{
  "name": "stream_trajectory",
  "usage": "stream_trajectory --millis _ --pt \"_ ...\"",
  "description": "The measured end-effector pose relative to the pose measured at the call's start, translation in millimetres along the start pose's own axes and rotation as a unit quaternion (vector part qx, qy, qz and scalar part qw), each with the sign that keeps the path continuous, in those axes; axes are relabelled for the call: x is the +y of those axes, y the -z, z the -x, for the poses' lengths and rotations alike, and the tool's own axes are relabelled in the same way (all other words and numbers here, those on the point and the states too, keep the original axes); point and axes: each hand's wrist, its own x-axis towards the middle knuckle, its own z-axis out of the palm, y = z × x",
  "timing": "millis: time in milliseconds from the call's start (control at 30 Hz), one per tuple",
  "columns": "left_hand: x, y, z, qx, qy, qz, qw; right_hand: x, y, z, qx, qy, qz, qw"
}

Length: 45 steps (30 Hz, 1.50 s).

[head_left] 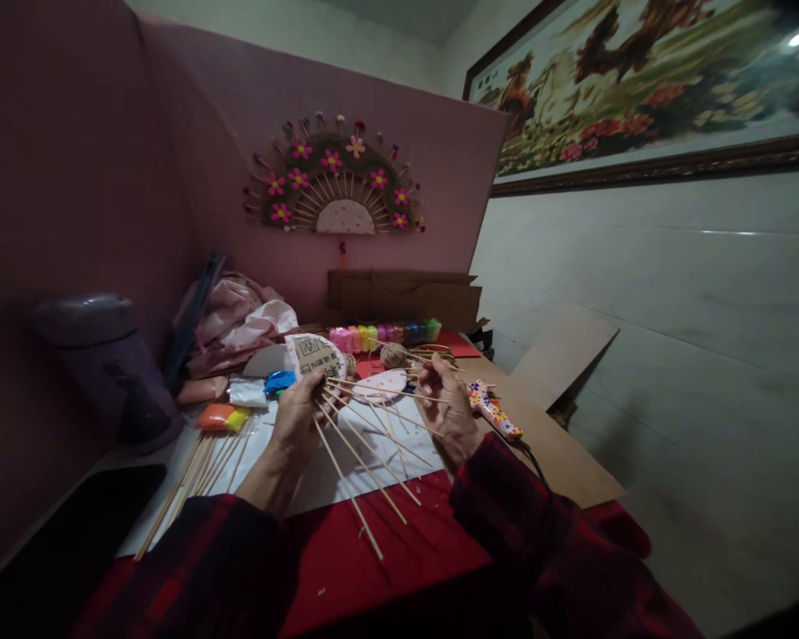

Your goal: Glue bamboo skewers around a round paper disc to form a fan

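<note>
My left hand [297, 417] is closed around a fan of several thin wooden skewers [359, 461] that spread out toward me over the table. A small white half-disc [379, 387] with pink dots lies where the sticks meet. My right hand [447, 399] is pinched on one of the sticks near a thin cord, just beside the half-disc. Both sleeves are red and black plaid.
A loose bundle of skewers [193, 479] lies at the left on white paper [320, 475]. A row of coloured clay tubs [386, 335], a twine ball [394, 356], a dotted glue gun [493, 410], cardboard [559, 444] and a dark jug [106, 364] surround it. A finished flower fan [336, 182] hangs on the pink partition.
</note>
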Motion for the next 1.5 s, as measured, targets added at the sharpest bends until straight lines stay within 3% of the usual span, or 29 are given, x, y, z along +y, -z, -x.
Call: stream_trajectory --millis 133,367,600,900,1067,1167,1233,1433,1500 --pt "1 -0.4 1 -0.007 0.007 -0.009 1.0 -1 4 -4 0.055 0.014 0.005 0.998" --pt "1 2.7 -2 0.02 0.005 -0.006 1.0 -2 8 -8 0.105 0.09 0.127 0.982" --pt "4 7.2 -4 0.033 0.007 0.041 0.999 -1 12 -13 0.178 0.188 0.233 0.937" --pt "5 7.0 -4 0.02 0.01 0.06 0.998 -5 24 -26 0.217 0.26 0.283 0.897" --pt "4 7.3 -5 0.025 0.023 0.049 0.998 -6 31 -36 0.197 0.256 0.273 0.906" --pt "5 6.4 -4 0.017 0.024 0.047 0.998 -3 35 -43 0.19 0.241 0.336 0.89" --pt "5 5.8 -4 0.015 0.02 0.049 0.998 -1 39 -46 0.18 0.24 0.432 0.851" --pt "6 5.6 -4 0.003 0.028 0.058 0.998 3 44 -38 0.07 0.214 0.757 0.613" --pt "5 5.9 -4 0.005 0.026 0.056 0.998 3 40 -30 0.033 0.211 0.794 0.57"
